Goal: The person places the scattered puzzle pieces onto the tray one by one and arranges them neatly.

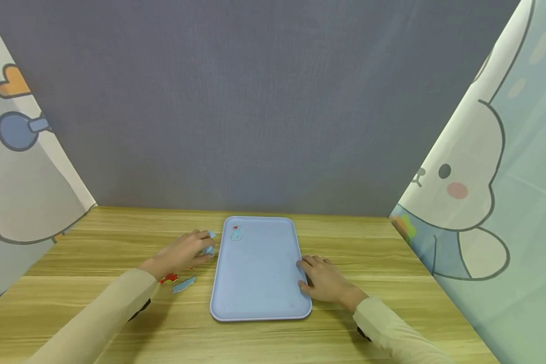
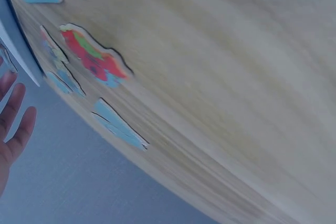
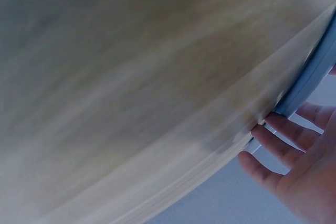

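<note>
Nearest: two cream sleeves [image 1: 114,298]. Next, right hand [image 1: 323,279], fingers relaxed and slightly parted, resting over the right rim of a pale lilac-blue tray [image 1: 261,273], no piece in grasp; probably best used as a light brace, without tipping the rim. Tray shallow, round-cornered, raised at the lip, flat on a wood-grain table [image 1: 264,346]. Left of the tray, loose on the wood: slim light-blue jigsaw piece [image 1: 184,284], angular ends, pale edge; red jigsaw piece [image 1: 169,278], wavy outline, green band, touch of blue. Just beyond, left hand [image 1: 182,254], thumb and fingers brought nearly together, apparently pinching a pale-blue jigsaw piece [image 1: 208,250] just beside the left rim; exact grip partly hidden by fingers. Advisable: hold by the edges, lift well over the rim, turn to suit, lower flat rather than drop, avoid nudging neighbours. Near the same hand, in the left wrist view: multicoloured jigsaw piece [image 2: 53,45] and elongated blue jigsaw piece [image 2: 121,124], both flat on the wood. Inside the tray, toward the far left corner: red-topped jigsaw piece [image 1: 236,233], flat, light blue below, thin pale border; judged a useful guide for matching colour and outline. Farthest: plain grey curtain [image 1: 255,111]; at right, bunny-printed panel [image 1: 464,192].
</note>
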